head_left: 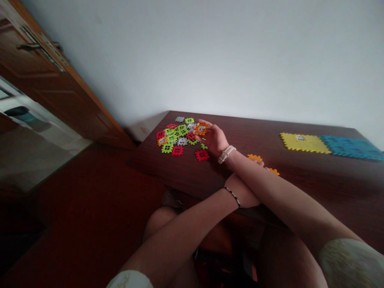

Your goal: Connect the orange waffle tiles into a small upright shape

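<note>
My right hand (216,138), with a pale watch on its wrist, reaches left to the pile of pieces. Between its thumb and fingers is an orange interlocking window piece (201,129). My left arm crosses beneath the right forearm. Most of my left hand (242,191) is hidden there, with a dark beaded bracelet at its wrist. Its fingertips show beyond the forearm, beside an orange piece (254,157) and another orange piece (274,172); its grip is hidden. Around my right hand lie several green pieces (181,130), red pieces (177,151) and grey pieces (182,141).
A yellow toothed base mat (306,145) with a small white window piece (300,138) on it lies at the right of the dark wooden table (180,172). Joined to it is a blue mat (351,147). A white wall stands behind; a wooden door (69,96) is at left.
</note>
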{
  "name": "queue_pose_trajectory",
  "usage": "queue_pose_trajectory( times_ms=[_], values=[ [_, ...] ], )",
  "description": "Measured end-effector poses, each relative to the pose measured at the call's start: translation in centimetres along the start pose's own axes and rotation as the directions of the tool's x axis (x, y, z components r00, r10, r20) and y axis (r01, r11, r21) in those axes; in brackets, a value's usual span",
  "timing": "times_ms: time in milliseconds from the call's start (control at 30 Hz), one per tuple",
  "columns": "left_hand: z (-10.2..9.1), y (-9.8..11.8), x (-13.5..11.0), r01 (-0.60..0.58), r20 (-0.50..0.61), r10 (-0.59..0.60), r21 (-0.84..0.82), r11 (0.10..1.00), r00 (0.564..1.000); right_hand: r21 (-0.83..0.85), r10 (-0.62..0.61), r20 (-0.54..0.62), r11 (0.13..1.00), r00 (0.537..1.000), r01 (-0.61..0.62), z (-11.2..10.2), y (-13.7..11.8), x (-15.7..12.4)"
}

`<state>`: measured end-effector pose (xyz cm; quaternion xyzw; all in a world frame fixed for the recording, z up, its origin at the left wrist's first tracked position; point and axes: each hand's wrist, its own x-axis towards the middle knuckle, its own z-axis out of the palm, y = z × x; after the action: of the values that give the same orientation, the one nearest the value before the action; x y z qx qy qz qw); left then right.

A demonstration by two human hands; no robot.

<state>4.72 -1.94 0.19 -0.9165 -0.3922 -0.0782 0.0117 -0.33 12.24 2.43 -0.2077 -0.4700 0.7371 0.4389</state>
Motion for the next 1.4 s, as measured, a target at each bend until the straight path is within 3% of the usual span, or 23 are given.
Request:
queue_pose_trajectory(
  times_ms=[100, 400, 700, 833, 1000, 1200, 1400],
  values=[
    [0.2, 0.0, -0.1, 0.012, 0.000, -0.012, -0.005, 1.000, 1.000, 0.087, 0.024, -0.046, 0.996, 0.999, -0.020, -0.5, 0.0, 0.2],
    [1.3, 0.0, 0.2, -0.005, -0.014, 0.005, -0.025, 1.000, 1.000, 0.116, -0.017, -0.102, 0.993, 0.995, 0.029, -0.6, 0.1, 0.5],
    [0.5, 0.0, -0.1, 0.007, 0.021, -0.007, -0.006, 1.000, 1.000, 0.139, -0.011, -0.159, 0.990, 0.987, 0.034, -1.3, 0.1, 0.9],
    [0.8, 0.0, 0.1, -0.011, 0.017, 0.011, 0.005, 1.000, 1.000, 0.150, -0.008, -0.141, 0.988, 0.990, 0.029, -1.5, 0.1, 0.9],
    [0.5, -0.1, 0.1, -0.024, -0.006, 0.024, 0.023, 0.999, 1.000, 0.174, 0.011, -0.035, 0.985, 0.999, -0.004, -1.1, -0.9, 0.1],
    [0.5, -0.3, 0.3, -0.074, -0.079, 0.073, -0.009, 0.997, 0.994, 0.177, 0.031, 0.073, 0.983, 0.997, -0.044, 0.0, -4.0, -2.2],
    [0.6, -0.5, -0.2, -0.040, -0.148, 0.021, -0.131, 0.991, 0.989, 0.152, 0.148, 0.149, 0.974, 0.978, -0.171, -0.2, -7.5, -8.7]
  ],
)
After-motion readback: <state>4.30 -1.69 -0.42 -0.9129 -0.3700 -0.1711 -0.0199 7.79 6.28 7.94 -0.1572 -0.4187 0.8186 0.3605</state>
